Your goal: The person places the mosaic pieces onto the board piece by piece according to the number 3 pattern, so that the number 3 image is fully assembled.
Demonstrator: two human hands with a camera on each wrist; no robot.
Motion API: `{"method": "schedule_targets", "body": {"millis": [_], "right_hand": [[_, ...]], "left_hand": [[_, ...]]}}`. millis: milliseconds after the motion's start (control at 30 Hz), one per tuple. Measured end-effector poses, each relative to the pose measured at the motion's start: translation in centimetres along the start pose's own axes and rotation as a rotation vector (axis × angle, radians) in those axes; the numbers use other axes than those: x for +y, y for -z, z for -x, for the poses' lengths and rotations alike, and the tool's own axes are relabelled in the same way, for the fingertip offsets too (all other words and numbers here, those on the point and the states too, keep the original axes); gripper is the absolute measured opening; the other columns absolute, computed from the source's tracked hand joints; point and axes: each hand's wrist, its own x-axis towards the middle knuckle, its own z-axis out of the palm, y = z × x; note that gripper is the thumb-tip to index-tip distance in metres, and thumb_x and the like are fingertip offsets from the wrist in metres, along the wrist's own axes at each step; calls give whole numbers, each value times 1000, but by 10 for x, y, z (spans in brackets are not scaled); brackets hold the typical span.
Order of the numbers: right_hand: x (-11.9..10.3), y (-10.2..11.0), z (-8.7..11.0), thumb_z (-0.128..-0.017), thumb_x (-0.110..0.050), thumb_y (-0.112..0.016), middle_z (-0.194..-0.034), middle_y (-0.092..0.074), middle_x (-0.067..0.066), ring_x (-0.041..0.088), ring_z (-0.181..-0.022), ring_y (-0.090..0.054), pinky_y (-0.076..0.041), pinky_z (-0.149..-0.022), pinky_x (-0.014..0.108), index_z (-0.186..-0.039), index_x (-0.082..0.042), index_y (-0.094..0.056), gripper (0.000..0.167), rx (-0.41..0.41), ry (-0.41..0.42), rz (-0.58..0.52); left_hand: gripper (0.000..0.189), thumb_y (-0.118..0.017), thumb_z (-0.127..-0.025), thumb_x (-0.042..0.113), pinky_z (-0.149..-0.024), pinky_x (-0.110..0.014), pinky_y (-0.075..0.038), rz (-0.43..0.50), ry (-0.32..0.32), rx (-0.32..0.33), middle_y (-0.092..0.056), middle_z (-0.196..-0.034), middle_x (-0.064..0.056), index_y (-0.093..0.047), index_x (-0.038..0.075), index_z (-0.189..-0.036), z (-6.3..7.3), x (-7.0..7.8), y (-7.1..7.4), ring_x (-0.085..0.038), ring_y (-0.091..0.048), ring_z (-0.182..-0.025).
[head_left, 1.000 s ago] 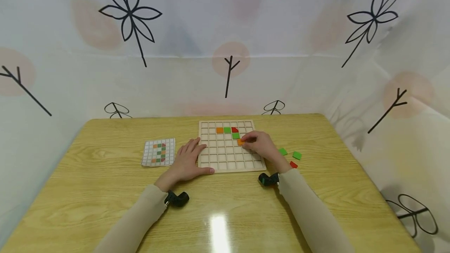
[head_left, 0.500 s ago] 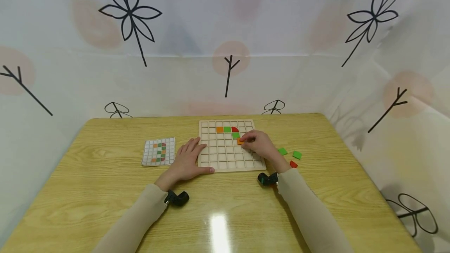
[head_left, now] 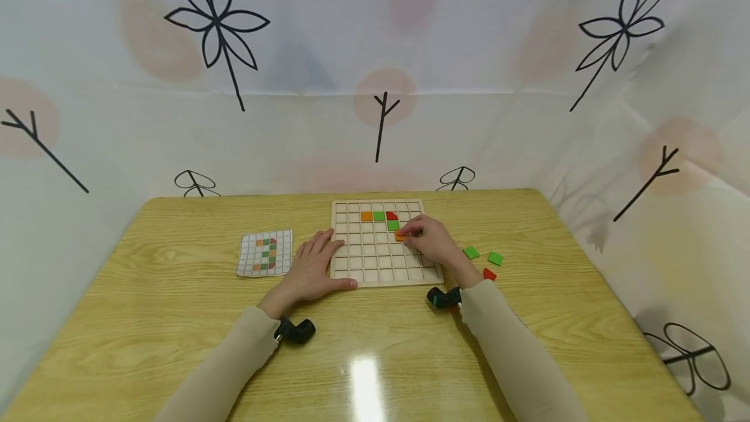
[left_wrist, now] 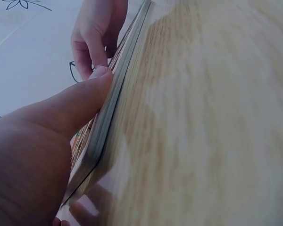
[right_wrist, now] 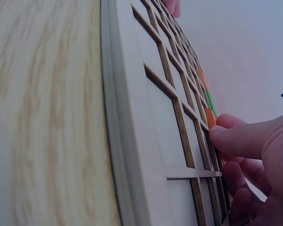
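A wooden grid board (head_left: 370, 276) lies on the table in the head view. My left hand (head_left: 312, 270) rests at its left side with fingers spread, the thumb on the front edge. With thumb and fingers, my right hand (head_left: 433, 239) pinches an orange square tile (head_left: 399, 237) at a cell right of the board's middle. The right wrist view shows the thumb against the orange tile (right_wrist: 210, 117). Set in the grid are another orange tile (head_left: 366, 216), a green tile (head_left: 379, 216), a red tile with a cut corner (head_left: 391, 216) and a second green tile (head_left: 393, 226).
Left of the board lies a paper card (head_left: 249, 256) printed with a coloured grid pattern. Beside the right forearm are loose tiles: a green one (head_left: 471, 253), another green one (head_left: 495, 258) and a red one (head_left: 489, 274). A patterned cloth (head_left: 293, 135) hangs behind the table.
My right hand has shifted very slightly up and left, its pinch still at the orange tile, which now looks a little turned. My left hand has stayed put.
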Motion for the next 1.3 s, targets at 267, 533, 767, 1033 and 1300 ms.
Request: {"method": "schedule_targets", "body": {"millis": [267,533,767,1033,1300], "right_hand": [[-3,-2,-1,-95,-7,-69,-115,-62,9,25,-95,-55,-47,-83,40,-115,-8,-74,21,4,-2,25],[-4,-3,-1,-94,-13,-72,-120,-61,9,25,-98,-55,-48,-85,40,-120,-10,-72,26,1,-72,-13],[-4,-3,-2,-92,-14,-74,-118,-61,9,24,-91,-52,-45,-78,38,-117,-10,-74,25,-12,-36,12],[-3,-4,-4,-92,-14,-74,-111,-60,9,24,-85,-47,-38,-72,36,-112,-12,-77,21,-20,-44,8],[-3,-2,-3,-93,-15,-72,-109,-58,9,25,-84,-44,-36,-70,36,-111,-12,-78,18,-40,-48,-10]], "left_hand": [[93,-69,-84,64,-118,-58,-9,-3,2,4,-15,-165,-14,-38,12,-154,0,-2,-1,-34,-7,-151],[93,-68,-84,65,-118,-58,-9,-11,1,2,-14,-165,-13,-37,12,-154,-1,-3,-2,-34,-6,-151],[93,-68,-84,65,-117,-59,-10,-17,-4,-1,-14,-165,-14,-37,12,-154,-1,-3,-2,-34,-6,-151],[94,-67,-84,66,-118,-58,-9,-23,0,-3,-14,-165,-13,-37,13,-155,-2,-3,-3,-34,-6,-151],[94,-67,-83,67,-118,-58,-8,-21,8,-9,-13,-165,-13,-36,14,-155,-2,-4,-4,-34,-5,-151]]}}
